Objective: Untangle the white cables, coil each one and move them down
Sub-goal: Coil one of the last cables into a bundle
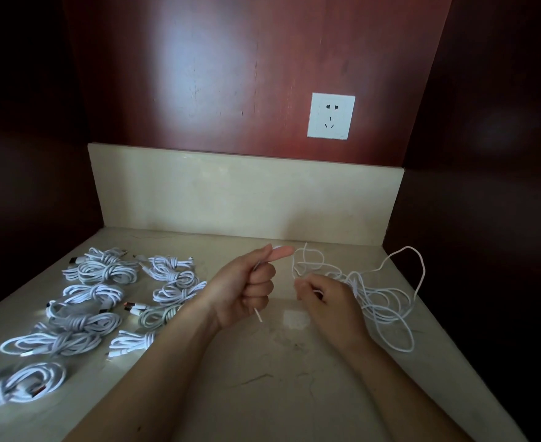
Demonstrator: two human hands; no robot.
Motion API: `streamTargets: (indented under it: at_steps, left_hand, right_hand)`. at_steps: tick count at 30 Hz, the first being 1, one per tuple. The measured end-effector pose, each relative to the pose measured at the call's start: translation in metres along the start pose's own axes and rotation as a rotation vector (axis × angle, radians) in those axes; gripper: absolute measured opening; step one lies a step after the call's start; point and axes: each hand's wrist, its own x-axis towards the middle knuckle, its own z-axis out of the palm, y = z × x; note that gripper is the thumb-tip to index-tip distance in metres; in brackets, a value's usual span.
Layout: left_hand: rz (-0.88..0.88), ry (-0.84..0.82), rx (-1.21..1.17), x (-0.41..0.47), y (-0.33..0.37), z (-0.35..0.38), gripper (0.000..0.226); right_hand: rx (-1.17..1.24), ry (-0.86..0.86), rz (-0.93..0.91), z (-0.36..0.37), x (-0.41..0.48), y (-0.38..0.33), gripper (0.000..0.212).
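White cable lies in a loose tangle on the right part of the stone counter, with one run rising in an arc towards the rear corner. Whether it is one cable or several cannot be told. Left hand is closed in a fist round one strand, forefinger extended forward, and a short end of the strand projects below the fist. Right hand is just beside it, fingers curled and pinching the strand where it enters the tangle. Finished coils, each bound round its middle, sit in two rows on the left part of the counter, well apart from the tangle. Assessment: most of the task appears done, and the step in hand is freeing and coiling this last loose cable. Recommended: hold the end firmly in the left fist as an anchor and let the strand slide lightly through the right fingers rather than pulling, since tension would likely tighten the crossings. Lift loops off the heap one at a time, then lay even turns over the left hand before binding. Wall socket plays no part.
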Motion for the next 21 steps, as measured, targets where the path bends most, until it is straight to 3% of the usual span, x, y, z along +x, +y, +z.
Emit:
streamTargets:
  at_steps: [4, 8, 11, 17, 21]
  left_hand:
    - [0.080, 0.001, -0.094, 0.006, -0.003, 0.000, 0.032]
    - [0.249, 0.173, -0.134, 0.012, -0.008, -0.002, 0.030]
    - [0.321, 0.279, -0.108, 0.014, -0.010, -0.003, 0.029]
    - [0.368, 0.330, -0.260, 0.011, -0.004, -0.004, 0.027]
    - [0.388, 0.391, -0.018, 0.011, -0.008, -0.003, 0.026]
  right_hand:
    - [-0.019, -0.033, -0.034, -0.002, -0.001, -0.002, 0.035]
    - [-0.054, -0.112, -0.131, -0.001, -0.004, -0.009, 0.022]
    - [-0.128, -0.199, -0.196, 0.000, -0.007, -0.015, 0.032]
    - [-0.232, -0.331, -0.257, 0.001, -0.012, -0.021, 0.041]
    - [-0.226, -0.347, -0.309, 0.003, -0.014, -0.028, 0.041]
